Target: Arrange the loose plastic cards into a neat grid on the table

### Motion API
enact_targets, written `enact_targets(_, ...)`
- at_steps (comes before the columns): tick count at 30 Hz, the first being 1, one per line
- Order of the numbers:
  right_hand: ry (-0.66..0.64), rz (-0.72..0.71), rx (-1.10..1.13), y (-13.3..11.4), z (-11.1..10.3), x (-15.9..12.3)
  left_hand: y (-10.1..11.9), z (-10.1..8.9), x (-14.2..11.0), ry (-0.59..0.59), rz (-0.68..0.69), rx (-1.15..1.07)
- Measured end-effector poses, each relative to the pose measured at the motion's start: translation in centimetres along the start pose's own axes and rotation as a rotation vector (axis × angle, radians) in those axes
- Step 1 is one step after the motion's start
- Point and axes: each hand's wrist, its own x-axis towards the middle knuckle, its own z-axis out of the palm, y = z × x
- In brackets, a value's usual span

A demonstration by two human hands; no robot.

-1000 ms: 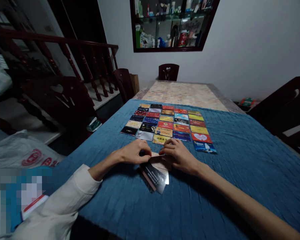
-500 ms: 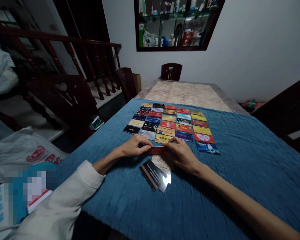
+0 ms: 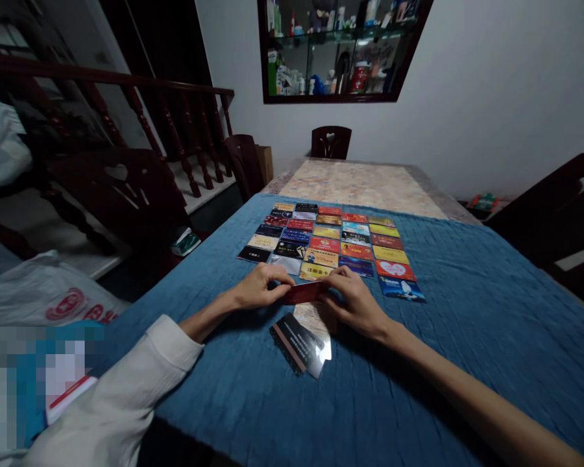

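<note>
A dark red plastic card [image 3: 304, 293] is held by its two ends between my hands, its long edge tipped up toward me. My left hand [image 3: 261, 285] pinches the left end with thumb and fingers. On the right end, my right hand [image 3: 355, 301] has a similar pinch. Just below lie a few loose cards: a black card with a brown stripe [image 3: 291, 344], a pale shiny one partly under it, and a beige card [image 3: 315, 316]. Beyond my hands, several colourful cards are laid out in columns, among them a yellow card [image 3: 317, 272] and a blue card [image 3: 401, 289].
A blue cloth [image 3: 214, 383] covers the near part of the table, with a patterned top [image 3: 355, 185] showing beyond. Dark wooden chairs [image 3: 331, 143] stand around it. At the left are a white plastic bag [image 3: 43, 298] and a railing [image 3: 126, 83].
The red card has tilted so more of its face shows between my hands. Both hands stay in nearly the same place, and the view has shifted slightly.
</note>
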Motion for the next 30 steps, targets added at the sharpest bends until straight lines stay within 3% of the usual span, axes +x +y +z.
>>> enact_targets(8, 0.165, 0.028, 0.095, -0.6, -1.4, 0.8, 0.5, 0.9, 0.1, -0.006, 0.039, -0.039)
enact_targets(14, 0.206, -0.004, -0.086, -1.3, -2.1, 0.9, 0.7, 1.7, 0.1, 0.042, 0.057, -0.052)
enact_targets(21, 0.13, -0.164, -0.407, -1.0, -3.2, 1.1, 1.4, 2.4, 0.1, 0.195, 0.019, -0.123)
enact_targets(30, 0.045, -0.244, -0.401, -1.5, -2.2, 1.6, 1.9, 4.6, 0.4, 0.256, -0.022, -0.116)
